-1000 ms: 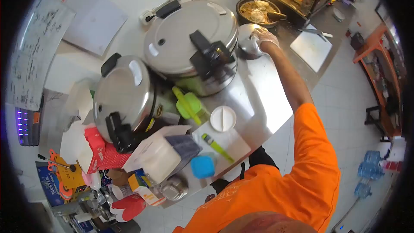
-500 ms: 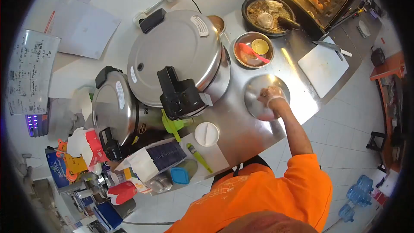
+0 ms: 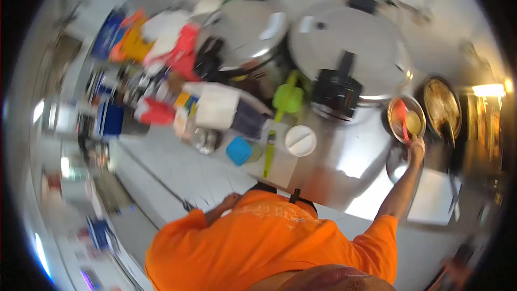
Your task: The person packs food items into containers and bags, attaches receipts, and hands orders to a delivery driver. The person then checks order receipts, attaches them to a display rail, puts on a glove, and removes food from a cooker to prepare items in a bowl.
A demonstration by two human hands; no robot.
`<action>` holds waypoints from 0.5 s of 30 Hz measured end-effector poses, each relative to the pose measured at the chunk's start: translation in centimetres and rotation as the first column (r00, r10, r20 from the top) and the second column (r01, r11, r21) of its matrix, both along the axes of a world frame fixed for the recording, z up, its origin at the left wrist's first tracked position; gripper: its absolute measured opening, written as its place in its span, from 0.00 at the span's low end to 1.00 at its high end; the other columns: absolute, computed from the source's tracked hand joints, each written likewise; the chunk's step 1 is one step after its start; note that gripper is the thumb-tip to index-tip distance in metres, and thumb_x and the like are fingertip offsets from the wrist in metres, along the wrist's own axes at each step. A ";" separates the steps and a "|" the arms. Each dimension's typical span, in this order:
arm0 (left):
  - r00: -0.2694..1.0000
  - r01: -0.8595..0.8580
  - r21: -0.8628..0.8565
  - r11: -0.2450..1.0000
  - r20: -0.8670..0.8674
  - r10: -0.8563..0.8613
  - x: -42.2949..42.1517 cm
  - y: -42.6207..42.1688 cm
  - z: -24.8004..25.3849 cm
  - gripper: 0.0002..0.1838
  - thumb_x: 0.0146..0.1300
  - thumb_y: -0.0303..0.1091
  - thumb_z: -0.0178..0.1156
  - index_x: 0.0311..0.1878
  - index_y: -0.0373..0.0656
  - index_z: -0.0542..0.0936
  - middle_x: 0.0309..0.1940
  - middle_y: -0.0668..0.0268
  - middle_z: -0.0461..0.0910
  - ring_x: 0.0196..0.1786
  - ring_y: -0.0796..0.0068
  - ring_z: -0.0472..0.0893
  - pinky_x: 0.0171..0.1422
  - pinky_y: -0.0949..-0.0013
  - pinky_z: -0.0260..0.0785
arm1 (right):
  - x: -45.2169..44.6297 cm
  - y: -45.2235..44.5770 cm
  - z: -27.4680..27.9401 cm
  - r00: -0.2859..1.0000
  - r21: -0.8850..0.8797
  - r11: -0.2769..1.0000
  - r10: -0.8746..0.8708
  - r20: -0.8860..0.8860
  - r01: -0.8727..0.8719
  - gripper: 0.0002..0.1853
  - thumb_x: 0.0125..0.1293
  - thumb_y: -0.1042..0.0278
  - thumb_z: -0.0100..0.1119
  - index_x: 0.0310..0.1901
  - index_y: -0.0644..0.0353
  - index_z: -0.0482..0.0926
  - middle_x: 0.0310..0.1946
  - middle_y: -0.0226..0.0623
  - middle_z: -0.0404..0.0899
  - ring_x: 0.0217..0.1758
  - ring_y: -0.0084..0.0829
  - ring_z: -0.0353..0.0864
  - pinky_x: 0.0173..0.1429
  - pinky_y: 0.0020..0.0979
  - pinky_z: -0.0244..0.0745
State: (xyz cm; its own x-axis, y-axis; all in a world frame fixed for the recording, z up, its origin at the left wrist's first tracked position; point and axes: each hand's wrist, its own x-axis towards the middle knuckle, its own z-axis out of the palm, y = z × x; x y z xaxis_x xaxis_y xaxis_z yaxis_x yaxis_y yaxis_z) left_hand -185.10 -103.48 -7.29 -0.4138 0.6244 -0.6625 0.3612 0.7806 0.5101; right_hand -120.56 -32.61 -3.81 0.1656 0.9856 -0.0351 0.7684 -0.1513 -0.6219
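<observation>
My right hand (image 3: 416, 150) is at the near rim of a steel bowl (image 3: 397, 133), which holds a red utensil (image 3: 402, 112) and a small yellow cup (image 3: 413, 123). Its fingers are blurred, so their grip is unclear. Just beside that hand a round steel lid (image 3: 397, 166) lies on the metal counter (image 3: 336, 156), partly behind my wrist. My left hand (image 3: 231, 200) hangs by my waist, off the counter's front edge, small and blurred, with its fingers hard to make out.
Two large steel cookers (image 3: 350, 43) stand along the wall. A dark stone mortar (image 3: 441, 105), a lit display case (image 3: 487, 121) and a white board (image 3: 432, 196) with a knife are at right. Boxes, a green scoop (image 3: 288, 98) and a white lid (image 3: 300, 140) lie at left.
The view has swung left and tilted. My right hand has left the round lid and reached the steel bowl beyond it. My left hand has come into view.
</observation>
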 end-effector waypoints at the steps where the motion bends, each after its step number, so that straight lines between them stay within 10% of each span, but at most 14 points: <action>1: 0.999 0.036 -0.084 0.996 0.016 -0.035 -0.8 1.2 0.5 0.24 0.70 0.53 0.54 0.54 0.43 0.81 0.45 0.58 0.85 0.51 0.63 0.84 0.56 0.62 0.75 | 0.4 2.0 -4.2 0.838 0.032 0.999 -0.008 -0.546 0.030 0.10 0.64 0.58 0.57 0.36 0.56 0.78 0.25 0.36 0.76 0.31 0.37 0.80 0.32 0.36 0.76; 5: 0.986 -0.161 -0.052 0.986 0.031 0.162 0.6 3.6 8.5 0.21 0.68 0.51 0.59 0.53 0.44 0.80 0.40 0.57 0.85 0.43 0.66 0.84 0.49 0.64 0.76 | -0.5 3.4 -2.9 0.574 -0.349 0.937 -0.304 -0.760 0.034 0.10 0.63 0.60 0.61 0.35 0.58 0.77 0.24 0.31 0.74 0.20 0.25 0.72 0.23 0.27 0.70; 9: 0.981 -0.114 0.253 0.961 -0.126 0.149 -1.0 3.5 12.4 0.13 0.68 0.42 0.62 0.47 0.43 0.80 0.32 0.60 0.84 0.33 0.70 0.83 0.41 0.66 0.76 | -8.7 -6.1 3.0 0.413 -0.079 0.872 -0.307 -0.857 0.483 0.11 0.62 0.61 0.61 0.32 0.61 0.78 0.24 0.34 0.75 0.23 0.29 0.73 0.24 0.29 0.69; 15: 0.744 0.000 0.646 0.764 -0.510 0.432 -13.3 8.5 23.8 0.08 0.69 0.35 0.59 0.39 0.40 0.80 0.25 0.58 0.80 0.26 0.69 0.79 0.33 0.66 0.72 | -11.7 -21.2 1.2 0.594 -0.062 0.890 -0.353 -0.722 0.452 0.12 0.59 0.62 0.64 0.35 0.64 0.79 0.27 0.34 0.76 0.23 0.29 0.69 0.27 0.31 0.66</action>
